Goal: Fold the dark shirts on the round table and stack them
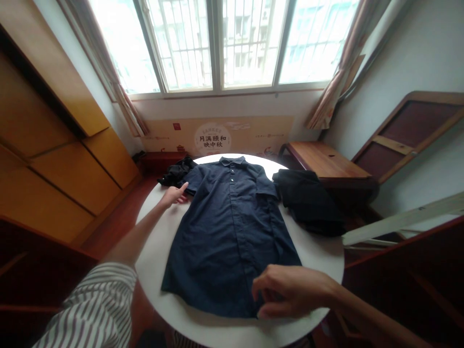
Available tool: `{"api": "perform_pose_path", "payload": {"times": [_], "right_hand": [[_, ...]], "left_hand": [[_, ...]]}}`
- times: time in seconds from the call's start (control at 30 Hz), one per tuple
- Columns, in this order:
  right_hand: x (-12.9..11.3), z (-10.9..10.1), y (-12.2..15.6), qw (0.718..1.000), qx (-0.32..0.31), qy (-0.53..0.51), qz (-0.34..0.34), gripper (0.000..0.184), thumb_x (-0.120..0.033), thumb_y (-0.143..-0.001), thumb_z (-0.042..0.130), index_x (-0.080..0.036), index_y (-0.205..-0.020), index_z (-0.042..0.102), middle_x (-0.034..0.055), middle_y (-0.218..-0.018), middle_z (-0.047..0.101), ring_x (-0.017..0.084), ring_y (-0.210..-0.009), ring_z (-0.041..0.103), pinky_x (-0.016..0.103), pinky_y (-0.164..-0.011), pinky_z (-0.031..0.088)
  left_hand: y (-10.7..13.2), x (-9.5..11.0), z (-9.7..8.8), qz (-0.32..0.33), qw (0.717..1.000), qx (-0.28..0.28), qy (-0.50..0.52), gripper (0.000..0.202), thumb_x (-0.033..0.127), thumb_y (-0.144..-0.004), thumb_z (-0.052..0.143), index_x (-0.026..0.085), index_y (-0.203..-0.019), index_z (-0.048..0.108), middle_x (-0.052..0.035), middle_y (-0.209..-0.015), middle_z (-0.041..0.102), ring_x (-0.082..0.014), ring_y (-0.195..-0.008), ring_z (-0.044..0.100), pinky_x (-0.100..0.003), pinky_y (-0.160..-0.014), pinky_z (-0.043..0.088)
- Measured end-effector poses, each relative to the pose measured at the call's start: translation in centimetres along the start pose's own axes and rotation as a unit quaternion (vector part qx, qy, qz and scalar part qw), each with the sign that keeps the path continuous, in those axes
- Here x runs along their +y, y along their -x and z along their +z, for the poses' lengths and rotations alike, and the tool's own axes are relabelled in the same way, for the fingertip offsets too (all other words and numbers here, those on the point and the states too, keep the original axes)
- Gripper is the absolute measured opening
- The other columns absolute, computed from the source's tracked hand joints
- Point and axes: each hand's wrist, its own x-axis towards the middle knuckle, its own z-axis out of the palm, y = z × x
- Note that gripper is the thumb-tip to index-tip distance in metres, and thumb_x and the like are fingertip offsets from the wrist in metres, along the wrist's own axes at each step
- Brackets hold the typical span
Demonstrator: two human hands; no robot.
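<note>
A dark navy short-sleeved button-up shirt [224, 232] lies front side up, its collar toward the window and its hem toward me. At the sleeve on the left, my left hand [175, 195] is open, with the thumb stretched out at the sleeve's edge and the fingers apart below it. My right hand [290, 292] is at the bottom hem on the right, its fingers curled and its thumb at the cloth's edge, closed on the shirt. This hand hides the right end of the hem.
The shirt rests on a round white table [154, 251]. Folded black cloth [308, 200] lies at the right edge, and crumpled black cloth [179, 170] at the back left. Beyond stand a wooden side table [326, 159], yellow-brown cabinets [65, 174] and a barred window [217, 46].
</note>
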Motion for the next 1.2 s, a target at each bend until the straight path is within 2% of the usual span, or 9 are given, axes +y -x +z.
{"api": "perform_pose_path", "payload": {"times": [0.2,0.33,0.5,0.6,0.73,0.87,0.97,1.07,1.2], "right_hand": [[4.3,-1.2,-5.0,0.951,0.273,0.140,0.041,0.043,-0.043,-0.097,0.050,-0.018,-0.131,0.059,0.0151,-0.136,0.057,0.029,-0.126,0.052,0.044,-0.106,0.041],[7.6,0.0,-7.2,0.936,0.272,0.197,0.102,0.059,-0.052,-0.098,0.044,-0.024,-0.150,0.040,0.0128,-0.159,0.028,0.037,-0.147,0.021,0.063,-0.114,0.022],[8.7,1.0,-7.5,0.931,0.285,0.203,0.101,0.058,-0.054,-0.100,0.037,-0.029,-0.152,0.036,0.0099,-0.161,0.024,0.034,-0.148,0.017,0.062,-0.116,0.015],[8.6,1.0,-7.4,0.933,0.281,0.202,0.096,0.059,-0.058,-0.099,0.037,-0.031,-0.152,0.036,0.0099,-0.162,0.020,0.035,-0.149,0.015,0.063,-0.116,0.013],[8.5,0.9,-7.3,0.938,0.273,0.193,0.087,0.069,-0.069,-0.093,0.040,-0.034,-0.152,0.035,0.0110,-0.163,0.016,0.037,-0.149,0.012,0.065,-0.115,0.010],[7.8,1.0,-7.3,0.945,0.260,0.184,0.079,0.078,-0.076,-0.087,0.043,-0.034,-0.152,0.033,0.0143,-0.164,0.007,0.040,-0.149,0.006,0.066,-0.113,0.007],[6.5,1.8,-7.0,0.954,0.243,0.170,0.052,0.083,-0.078,-0.084,0.045,-0.034,-0.153,0.031,0.0138,-0.164,-0.001,0.041,-0.149,0.002,0.065,-0.114,0.005],[5.3,3.1,-6.5,0.962,0.226,0.154,0.016,0.092,-0.081,-0.078,0.050,-0.033,-0.154,0.030,0.0123,-0.164,-0.003,0.042,-0.148,-0.002,0.063,-0.115,0.007],[5.4,2.5,-6.1,0.955,0.254,0.151,0.005,0.066,-0.065,-0.092,0.047,-0.027,-0.146,0.046,0.0118,-0.158,0.032,0.035,-0.147,0.022,0.054,-0.116,0.024]], "left_hand": [[-2.3,2.7,0.3,0.033,0.995,0.004,-0.091,0.040,0.048,-0.074,0.067,0.016,-0.051,0.060,-0.0095,-0.057,0.067,-0.0215,-0.060,0.068,-0.023,-0.051,0.045],[-3.2,4.8,-2.2,0.055,0.988,0.026,-0.140,0.027,0.038,-0.074,0.065,0.017,-0.057,0.065,-0.0081,-0.060,0.069,-0.0258,-0.072,0.070,-0.026,-0.063,0.051],[-5.7,6.0,-7.1,0.057,0.951,0.229,-0.198,0.034,0.039,-0.088,0.051,0.011,-0.090,0.071,-0.0195,-0.100,0.072,-0.0344,-0.103,0.065,-0.038,-0.087,0.051],[-6.1,6.0,-7.5,0.039,0.938,0.286,-0.194,0.035,0.033,-0.090,0.048,0.008,-0.107,0.067,-0.0233,-0.114,0.066,-0.0359,-0.109,0.061,-0.044,-0.093,0.049],[-3.3,6.8,-2.4,0.226,0.909,0.275,-0.218,0.038,0.029,-0.091,0.046,0.011,-0.121,0.061,-0.0193,-0.123,0.061,-0.0314,-0.118,0.055,-0.043,-0.102,0.044],[0.1,7.1,5.9,0.410,0.882,0.072,-0.220,0.042,0.035,-0.098,0.037,0.017,-0.129,0.059,-0.0117,-0.132,0.059,-0.0230,-0.125,0.052,-0.036,-0.111,0.038],[0.5,6.3,10.2,0.377,0.884,-0.022,-0.276,0.055,0.050,-0.099,0.037,0.021,-0.145,0.045,-0.0105,-0.155,0.038,-0.0291,-0.143,0.033,-0.048,-0.116,0.028],[-0.4,5.4,11.9,0.332,0.891,-0.032,-0.306,0.065,0.059,-0.098,0.032,0.024,-0.152,0.033,-0.0095,-0.161,0.023,-0.0320,-0.148,0.020,-0.054,-0.118,0.019],[-1.1,4.9,12.2,0.337,0.891,-0.009,-0.304,0.065,0.060,-0.098,0.031,0.027,-0.154,0.031,-0.0074,-0.162,0.023,-0.0292,-0.149,0.019,-0.051,-0.119,0.016]]}}
